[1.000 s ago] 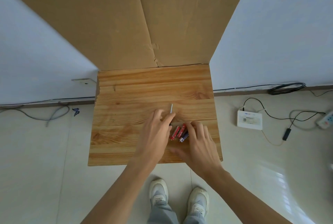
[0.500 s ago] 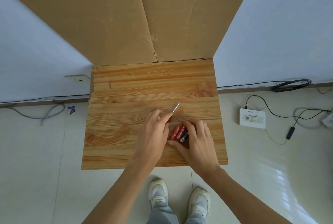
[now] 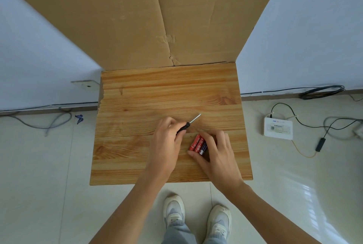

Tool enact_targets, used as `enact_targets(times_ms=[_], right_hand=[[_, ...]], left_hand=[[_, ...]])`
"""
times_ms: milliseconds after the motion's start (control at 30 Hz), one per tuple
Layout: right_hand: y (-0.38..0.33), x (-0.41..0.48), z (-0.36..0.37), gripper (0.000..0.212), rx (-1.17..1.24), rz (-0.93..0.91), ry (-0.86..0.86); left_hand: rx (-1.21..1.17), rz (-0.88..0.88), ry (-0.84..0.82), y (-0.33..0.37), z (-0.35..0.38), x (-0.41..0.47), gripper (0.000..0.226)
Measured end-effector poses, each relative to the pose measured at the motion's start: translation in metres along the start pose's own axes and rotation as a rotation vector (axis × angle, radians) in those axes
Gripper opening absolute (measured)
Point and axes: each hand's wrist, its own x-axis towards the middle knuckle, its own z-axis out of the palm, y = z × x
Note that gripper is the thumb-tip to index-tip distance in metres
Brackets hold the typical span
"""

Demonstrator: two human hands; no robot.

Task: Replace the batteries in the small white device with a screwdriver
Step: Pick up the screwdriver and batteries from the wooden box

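On the wooden table (image 3: 137, 155), my left hand (image 3: 167, 143) grips a small screwdriver (image 3: 189, 125) by its black handle, with the metal shaft pointing up and to the right. Just to its right lie red and blue batteries (image 3: 198, 144) side by side. My right hand (image 3: 218, 153) curls around them, thumb below and fingers above, touching them. The small white device is not visible; it may be hidden under my right hand.
A large cardboard sheet (image 3: 157, 18) stands against the wall behind the table. On the floor to the right sit a white box (image 3: 278, 128) and black cables (image 3: 322, 92). Grey cable (image 3: 53, 124) lies at the left. My shoes (image 3: 196, 216) are below the table's front edge.
The screwdriver has tilted further to the right and more of its black handle shows. My right hand has closed in around the batteries. The camera has tipped slightly down.
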Motion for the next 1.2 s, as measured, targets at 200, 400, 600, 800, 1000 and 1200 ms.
enact_targets(times_ms=[200,400,600,800,1000,1200], right_hand=[[-0.002,-0.001,-0.005,0.061,0.033,0.009,-0.013],[-0.005,-0.001,-0.007,0.059,0.078,0.058,-0.031],[-0.013,-0.001,-0.016,0.057,0.136,0.119,-0.023],[-0.041,0.012,-0.047,0.055,0.202,0.120,0.048],[-0.090,0.029,-0.120,0.055,0.237,0.101,0.137],[-0.156,0.026,-0.247,0.051,0.285,0.115,0.247]], left_hand=[[-0.080,-0.030,0.019,-0.003,0.000,-0.003,0.026],[-0.127,-0.050,0.038,-0.004,-0.003,-0.005,0.025],[-0.158,-0.052,0.042,0.001,-0.016,-0.007,0.023],[-0.146,-0.024,0.019,0.023,-0.050,-0.003,0.023],[-0.178,0.019,0.000,0.073,-0.117,0.005,0.023],[-0.170,0.127,-0.029,0.174,-0.218,-0.007,0.025]])
